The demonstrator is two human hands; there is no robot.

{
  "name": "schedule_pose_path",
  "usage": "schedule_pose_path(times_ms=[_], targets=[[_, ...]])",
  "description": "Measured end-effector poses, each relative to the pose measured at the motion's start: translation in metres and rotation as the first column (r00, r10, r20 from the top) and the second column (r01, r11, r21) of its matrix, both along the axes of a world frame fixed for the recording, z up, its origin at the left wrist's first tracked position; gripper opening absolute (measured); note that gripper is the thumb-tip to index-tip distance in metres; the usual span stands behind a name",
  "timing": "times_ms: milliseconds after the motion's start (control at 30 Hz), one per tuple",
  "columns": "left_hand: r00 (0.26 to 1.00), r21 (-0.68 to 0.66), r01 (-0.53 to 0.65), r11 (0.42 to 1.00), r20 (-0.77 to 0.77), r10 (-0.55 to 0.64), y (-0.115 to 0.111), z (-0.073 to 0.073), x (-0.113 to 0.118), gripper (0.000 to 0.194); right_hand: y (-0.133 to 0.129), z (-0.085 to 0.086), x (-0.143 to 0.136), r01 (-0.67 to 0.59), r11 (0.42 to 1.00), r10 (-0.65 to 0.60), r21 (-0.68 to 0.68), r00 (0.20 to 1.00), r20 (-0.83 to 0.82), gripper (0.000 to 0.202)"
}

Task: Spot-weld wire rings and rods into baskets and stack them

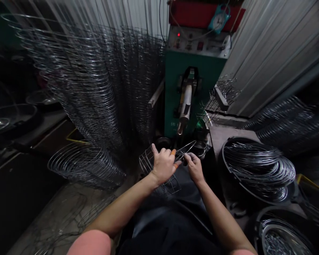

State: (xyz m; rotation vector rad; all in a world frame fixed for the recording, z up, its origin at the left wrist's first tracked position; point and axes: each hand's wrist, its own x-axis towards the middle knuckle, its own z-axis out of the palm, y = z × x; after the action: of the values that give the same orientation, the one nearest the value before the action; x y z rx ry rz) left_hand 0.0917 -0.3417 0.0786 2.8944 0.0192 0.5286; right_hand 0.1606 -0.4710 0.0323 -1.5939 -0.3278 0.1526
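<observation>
A wire frame point(146, 160) of thin metal rods lies across the dark apron over my lap. My left hand point(163, 163) is wrapped over it, thumb stretched out and orange bands on two fingers. My right hand point(194, 165) pinches at the frame's right end, beside a narrow wire loop; a small part in these fingertips is too dark to make out. Just beyond the hands stands a green welding machine point(172, 88), with a metal electrode arm point(185, 106) pointing down toward the frame. The frame's underside is partly hidden by my left hand.
Tall stacks of wire rings point(95, 88) rise at the left, with a lower stack point(77, 163) near the floor. On the right, a black tub point(224, 159) holds bent wires; below it, a bowl point(266, 235) contains small metal pieces. A blue clock point(218, 22) hangs on the machine.
</observation>
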Motion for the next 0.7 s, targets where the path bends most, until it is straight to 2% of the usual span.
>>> schedule_pose_path(times_ms=[167, 400, 700], targets=[[0.999, 0.004, 0.035, 0.999, -0.018, -0.035, -0.001, -0.003, 0.021, 0.030, 0.001, -0.002, 0.013, 0.012, 1.000, -0.011, 0.013, 1.000, -0.023, 0.033], [0.996, 0.012, 0.082, 0.997, -0.029, -0.081, 0.015, -0.001, 0.048, 0.028, 0.014, -0.009, 0.043, -0.012, 0.993, 0.024, 0.121, 0.995, -0.099, 0.033], [0.990, 0.052, 0.128, 0.990, -0.065, -0.124, 0.028, -0.009, 0.080, 0.027, 0.028, -0.016, 0.069, 0.004, 0.978, 0.045, 0.207, 0.972, -0.232, 0.031]])
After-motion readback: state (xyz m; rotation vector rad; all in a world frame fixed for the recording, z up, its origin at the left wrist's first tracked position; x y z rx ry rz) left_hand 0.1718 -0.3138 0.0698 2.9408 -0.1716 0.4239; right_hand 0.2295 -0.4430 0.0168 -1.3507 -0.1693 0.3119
